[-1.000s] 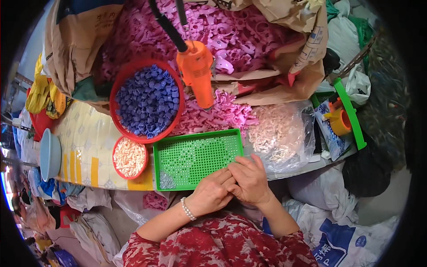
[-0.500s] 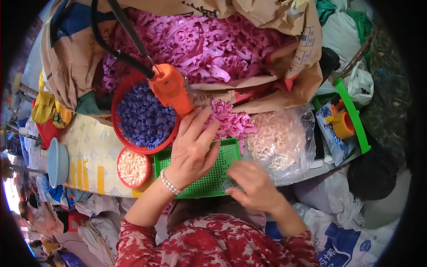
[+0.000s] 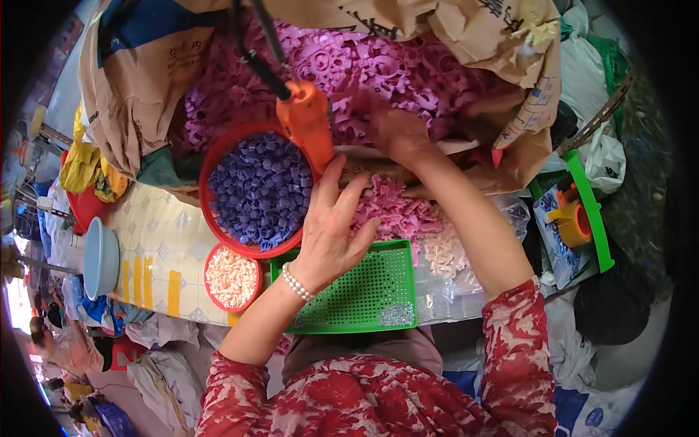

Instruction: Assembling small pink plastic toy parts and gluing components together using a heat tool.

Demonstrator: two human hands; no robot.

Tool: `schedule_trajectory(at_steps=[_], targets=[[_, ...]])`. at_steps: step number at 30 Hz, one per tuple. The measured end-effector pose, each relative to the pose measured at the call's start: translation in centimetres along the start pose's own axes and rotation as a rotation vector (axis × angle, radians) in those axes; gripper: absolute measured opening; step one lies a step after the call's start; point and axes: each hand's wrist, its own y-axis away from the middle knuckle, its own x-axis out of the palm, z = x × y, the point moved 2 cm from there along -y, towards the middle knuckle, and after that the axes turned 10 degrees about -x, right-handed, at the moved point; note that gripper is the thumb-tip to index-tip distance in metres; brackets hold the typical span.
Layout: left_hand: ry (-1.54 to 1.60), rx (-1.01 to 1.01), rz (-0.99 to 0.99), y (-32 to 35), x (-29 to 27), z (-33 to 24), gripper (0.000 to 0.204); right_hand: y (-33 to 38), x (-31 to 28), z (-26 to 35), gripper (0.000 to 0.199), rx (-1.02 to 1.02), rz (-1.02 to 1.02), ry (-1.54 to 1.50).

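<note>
Covering the worktable is a pale tiled-pattern cloth [image 3: 164, 251] with yellow stripes, crowded from edge to edge. At its near edge lies a green perforated tray [image 3: 368, 291]. The left hand [image 3: 331, 229] hovers over the tray's far left corner, fingers spread, holding nothing. The right hand [image 3: 397, 135] reaches into pink plastic pieces [image 3: 393, 65] in a brown paper sack [image 3: 495, 44] at the far edge; I cannot tell its grip. Bags and cloth bundles surround the table.

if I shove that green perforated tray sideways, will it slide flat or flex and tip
The green perforated tray looks like thin rigid plastic, so it would probably slide flat. Its near edge seems to overhang the table, so it might tip. The left hand hovering above could steady it.
</note>
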Motion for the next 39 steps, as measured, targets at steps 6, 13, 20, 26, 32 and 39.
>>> schedule_trajectory(at_steps=[6, 13, 20, 26, 32, 39], targets=[[0.055, 0.01, 0.035, 0.1, -0.5, 0.6, 0.057, 5.1, -1.9, 0.9, 0.024, -0.201, 0.217, 0.014], [0.227, -0.111, 0.02, 1.7, -0.1, 1.4, 0.044, 14.6, -5.6, 5.5, 0.018, -0.431, 0.071, -0.127], [1.205, -0.704, 0.462, 8.1, 0.6, -0.2, 0.041, 22.4, -5.1, 10.6, 0.03, -0.45, -0.174, -0.244], [1.646, -1.039, 0.607, 14.6, 1.6, -1.6, 0.045, 24.3, -2.5, 14.1, 0.029, -0.464, -0.214, -0.299], [1.84, -0.872, 0.329, 16.3, 0.8, -0.9, 0.045, 24.1, -2.0, 17.5, 0.026, -0.564, -0.1, -0.335], [1.888, -0.726, -0.011, 15.9, -2.7, 0.8, 0.058, 21.0, -4.8, 19.8, 0.023, -0.515, -0.145, -0.207]])
